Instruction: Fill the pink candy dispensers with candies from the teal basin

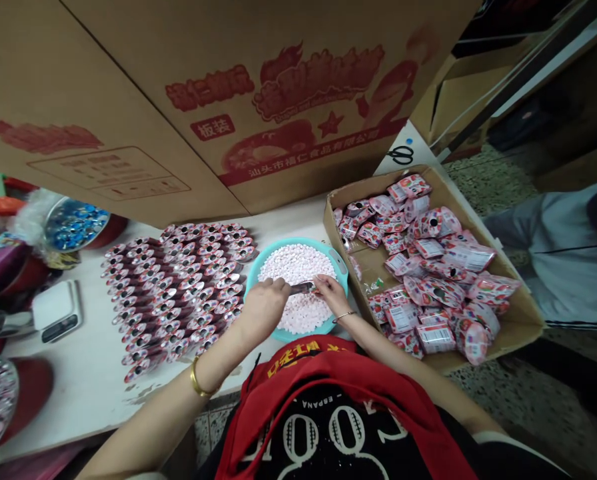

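Fingers [278, 285] of the left hand [263, 308] are seen clamped together on a small metal scoop [302, 288], right over the middle of a teal plastic basin [339, 263]! Fingertips of the right hand [331, 297] are pressed to the scoop's far end, though whether it is gripped there cannot be told. Pale pink-and-white candy pieces [293, 263] are heaped in the basin below. To the left, rows of red-and-silver sachets [178, 287] are fanned across the white table [91, 393], close up beside the basin. To the right, a cardboard tray [521, 327] packed with strawberry-print packets [438, 267] is set just alongside (black scissors [401, 155] are lying beyond it). Further left, a digital scale [58, 310] is spotted. A big printed carton [178, 87] is hanging across the top of the view, blocking whatever is behind it, and a co-worker's grey sleeve [538, 247] is caught at far right.
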The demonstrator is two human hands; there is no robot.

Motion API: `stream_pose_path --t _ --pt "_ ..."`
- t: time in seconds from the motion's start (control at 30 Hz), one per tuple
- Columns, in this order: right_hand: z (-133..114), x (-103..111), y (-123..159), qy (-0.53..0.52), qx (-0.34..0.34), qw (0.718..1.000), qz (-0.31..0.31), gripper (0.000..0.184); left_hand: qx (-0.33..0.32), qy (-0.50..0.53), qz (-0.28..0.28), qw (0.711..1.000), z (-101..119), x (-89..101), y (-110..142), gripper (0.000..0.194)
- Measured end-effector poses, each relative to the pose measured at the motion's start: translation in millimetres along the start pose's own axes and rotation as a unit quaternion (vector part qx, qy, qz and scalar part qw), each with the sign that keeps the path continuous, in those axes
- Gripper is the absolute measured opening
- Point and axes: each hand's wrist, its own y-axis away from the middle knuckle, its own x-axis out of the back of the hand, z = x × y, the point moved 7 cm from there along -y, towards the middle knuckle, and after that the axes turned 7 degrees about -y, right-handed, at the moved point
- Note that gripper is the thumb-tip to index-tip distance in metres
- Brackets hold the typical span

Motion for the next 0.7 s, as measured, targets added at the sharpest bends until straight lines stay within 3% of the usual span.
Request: stream_pose_path --t 0.1,0.2,0.3,0.37,0.5,0.6,0.7 --pt "-4.1 6.7 2.7 -0.04 -0.019 0.999 0.008 0.047 0.048 0.019 0.026 0.998 -31.8 -21.0 -2.0 0.02" --pt "-6.9 15.0 9.4 -0.07 -0.047 0.996 -0.001 0.045 0.084 0.052 0.002 0.995 -54.4 -74.8 -12.3 0.024" --pt "-6.9 22.6 19.3 -0.076 -0.087 0.993 -0.02 0.042 0.064 0.129 -0.015 0.989 -38.5 -127.7 -35.2 0.025" --pt "-7.2 26.2 26.2 -0.071 -0.106 0.991 -0.031 0.04 0.046 0.195 -0.011 0.98 -15.5 -149.6 -53.1 0.025" --pt "-7.4 28.6 38.1 -0.056 -0.127 0.989 -0.049 0.039 0.043 0.264 0.005 0.964 11.3 -165.4 -73.3 0.026" --pt "-5.0 28.2 42.6 -0.059 -0.138 0.987 -0.051 0.039 0.044 0.299 0.013 0.953 1.1 -163.9 -65.4 0.027" --pt "-0.2 24.8 41.2 -0.073 -0.145 0.985 -0.053 0.037 0.029 0.367 0.044 0.929 -23.4 -147.1 -44.4 0.028"
